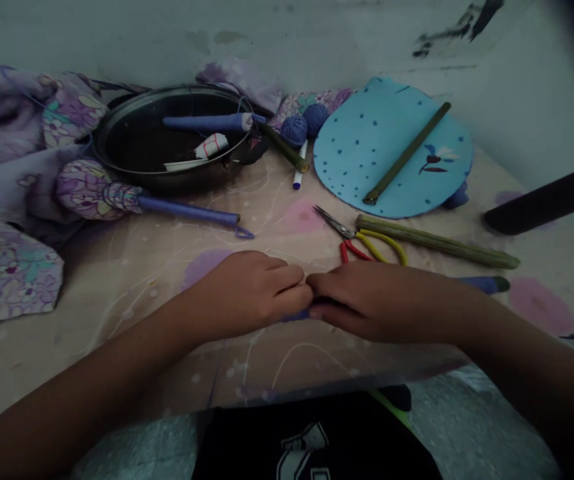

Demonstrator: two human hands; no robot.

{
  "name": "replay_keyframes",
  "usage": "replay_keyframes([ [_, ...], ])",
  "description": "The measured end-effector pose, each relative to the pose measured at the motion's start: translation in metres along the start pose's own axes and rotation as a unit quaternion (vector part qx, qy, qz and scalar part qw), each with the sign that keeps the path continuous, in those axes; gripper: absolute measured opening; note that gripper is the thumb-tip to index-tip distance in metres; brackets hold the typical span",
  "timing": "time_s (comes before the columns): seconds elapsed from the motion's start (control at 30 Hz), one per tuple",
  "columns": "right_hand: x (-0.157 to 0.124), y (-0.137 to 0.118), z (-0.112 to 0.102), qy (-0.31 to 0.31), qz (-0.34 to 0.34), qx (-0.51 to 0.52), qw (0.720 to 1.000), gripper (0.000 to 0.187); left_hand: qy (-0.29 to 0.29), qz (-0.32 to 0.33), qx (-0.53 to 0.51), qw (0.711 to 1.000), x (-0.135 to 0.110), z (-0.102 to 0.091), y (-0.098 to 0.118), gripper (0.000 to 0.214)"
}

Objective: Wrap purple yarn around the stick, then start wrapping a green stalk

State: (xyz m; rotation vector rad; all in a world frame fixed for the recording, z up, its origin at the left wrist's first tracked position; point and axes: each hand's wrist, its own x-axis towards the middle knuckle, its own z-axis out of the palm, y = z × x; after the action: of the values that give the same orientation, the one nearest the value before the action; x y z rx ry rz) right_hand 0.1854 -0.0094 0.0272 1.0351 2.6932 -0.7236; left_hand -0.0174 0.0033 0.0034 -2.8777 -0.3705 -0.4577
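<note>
My left hand (pixel 261 290) and my right hand (pixel 354 300) meet over the near part of the table, fingers curled and fingertips touching. Between them shows a bit of a stick wrapped in blue yarn (pixel 297 315), which both hands grip; most of it is hidden. Beyond my right wrist, a blue-wrapped end (pixel 484 285) with a dark green tip sticks out; whether it is the same stick I cannot tell. Just past my right hand lie scissors (pixel 349 233) with one red and one yellow handle, blades pointing away to the left. A bare green stalk (pixel 441 243) rests beside them.
A dark pan (pixel 117 153) at the back left holds a blue-wrapped stick (pixel 207 123). Near it are a wrapped handle with a floral cloth head (pixel 187 209), a white marker (pixel 301 165) and blue yarn balls (pixel 294 130). A blue round fan-shaped piece (pixel 351 153) carries another stalk (pixel 409 153).
</note>
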Motion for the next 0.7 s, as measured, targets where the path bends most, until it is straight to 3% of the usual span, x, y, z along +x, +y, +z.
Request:
replay_keyframes([
  [0.17,-0.014,0.004,-0.017,-0.049,-0.095,0.162,0.981,0.019,0.011,-0.037,-0.092,0.995,-0.002,0.006,-0.002,0.019],
  [0.23,-0.016,0.005,-0.017,-0.005,-0.109,0.206,0.972,0.021,0.004,-0.063,-0.164,0.984,-0.002,0.010,0.002,0.019],
  [0.33,-0.014,0.002,-0.014,0.094,-0.052,0.245,0.964,0.022,0.004,-0.140,-0.246,0.959,0.000,0.016,0.010,0.018],
  [0.47,-0.009,-0.002,-0.012,0.154,0.044,0.223,0.962,0.023,-0.008,-0.197,-0.091,0.976,0.001,0.019,0.017,0.027],
  [0.6,-0.001,-0.001,-0.007,0.174,0.093,0.123,0.973,0.022,-0.087,-0.141,0.039,0.985,0.000,0.016,0.016,0.022],
  [0.7,0.006,0.000,0.002,0.162,0.130,0.045,0.977,0.025,-0.110,-0.089,0.076,0.987,0.000,0.009,0.015,0.022],
])
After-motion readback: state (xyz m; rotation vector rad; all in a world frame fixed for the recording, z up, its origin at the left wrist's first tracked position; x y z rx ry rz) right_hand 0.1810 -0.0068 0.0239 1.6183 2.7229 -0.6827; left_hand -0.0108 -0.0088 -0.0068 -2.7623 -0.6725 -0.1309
